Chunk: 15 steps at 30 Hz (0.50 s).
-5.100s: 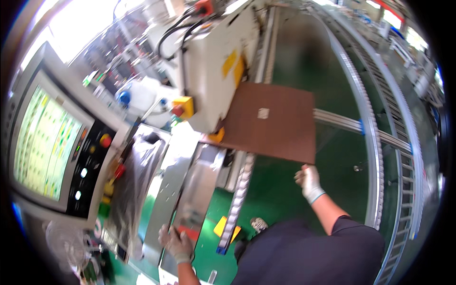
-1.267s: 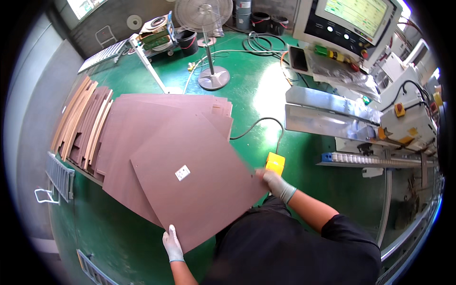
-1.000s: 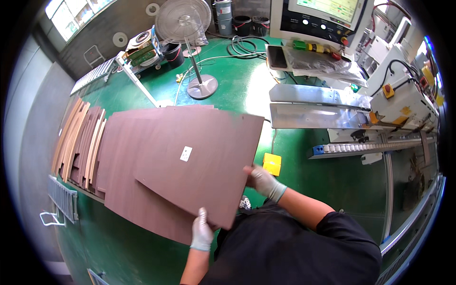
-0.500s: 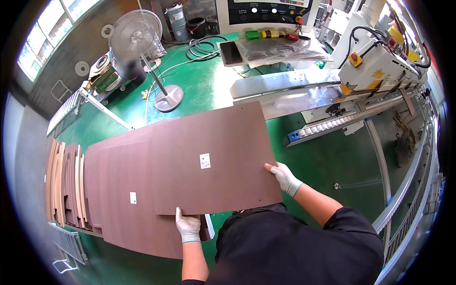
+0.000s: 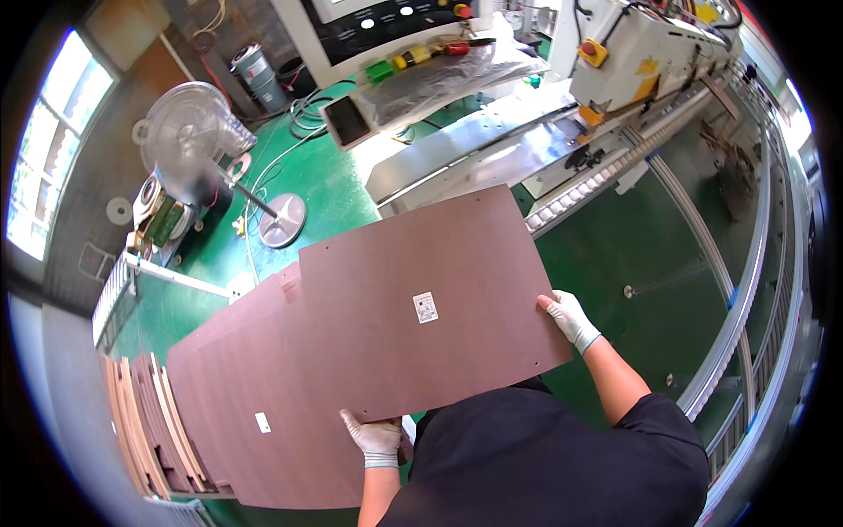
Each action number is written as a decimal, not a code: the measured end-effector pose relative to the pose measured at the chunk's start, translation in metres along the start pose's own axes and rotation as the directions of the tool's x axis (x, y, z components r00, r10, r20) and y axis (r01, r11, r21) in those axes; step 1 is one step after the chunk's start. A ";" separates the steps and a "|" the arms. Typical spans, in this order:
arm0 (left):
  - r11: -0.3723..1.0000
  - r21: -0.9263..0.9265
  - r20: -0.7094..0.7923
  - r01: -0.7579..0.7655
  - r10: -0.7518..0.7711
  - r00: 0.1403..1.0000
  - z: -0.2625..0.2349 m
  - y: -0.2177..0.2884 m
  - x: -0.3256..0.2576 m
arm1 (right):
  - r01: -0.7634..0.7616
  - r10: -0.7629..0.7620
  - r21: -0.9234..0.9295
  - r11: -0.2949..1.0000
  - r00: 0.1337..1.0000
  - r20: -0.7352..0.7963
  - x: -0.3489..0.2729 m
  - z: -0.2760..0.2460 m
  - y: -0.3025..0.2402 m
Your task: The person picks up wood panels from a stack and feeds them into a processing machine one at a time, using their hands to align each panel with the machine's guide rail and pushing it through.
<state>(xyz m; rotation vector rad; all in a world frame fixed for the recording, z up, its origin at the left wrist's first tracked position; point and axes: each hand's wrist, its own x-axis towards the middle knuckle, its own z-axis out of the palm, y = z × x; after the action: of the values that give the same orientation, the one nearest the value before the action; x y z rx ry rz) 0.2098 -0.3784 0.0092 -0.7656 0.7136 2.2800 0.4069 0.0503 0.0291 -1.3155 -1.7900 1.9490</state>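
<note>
Left hand [image 5: 376, 439] pinches brown panel [image 5: 479, 263] at its near edge: thumb on top, fingers hidden beneath. Right hand [image 5: 572, 321] grips its right edge, thumb on top. Panel spans between and ahead of both hands. White label [image 5: 425, 307] on it, ahead of left hand; dark print too small to read. Left of left hand, panel stack [image 5: 272, 369] bears second white label [image 5: 262, 422].

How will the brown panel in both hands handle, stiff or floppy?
The brown panel seems stiff: no sag shows between left hand and right hand. Its breadth may make turning awkward; squared corners could chip if bumped.
</note>
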 end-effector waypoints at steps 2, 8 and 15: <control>0.996 -0.077 -0.011 -0.046 0.045 0.999 0.012 0.002 0.010 | 0.002 -0.002 0.010 1.000 0.999 -0.035 -0.003 -0.010 0.005; 0.992 0.070 0.118 0.104 -0.112 0.987 0.040 0.012 0.017 | 0.019 -0.030 -0.092 0.996 0.993 -0.112 0.006 -0.045 0.010; 0.864 0.156 0.028 0.478 -0.488 0.872 -0.018 0.009 0.037 | -0.079 -0.031 -0.341 0.937 0.951 -0.307 0.022 -0.097 0.024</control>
<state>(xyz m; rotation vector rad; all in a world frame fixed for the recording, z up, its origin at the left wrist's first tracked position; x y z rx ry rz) 0.1862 -0.3817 -0.0247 -0.7021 0.5695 1.7677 0.4710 0.1278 0.0098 -1.6481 -2.0210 1.3711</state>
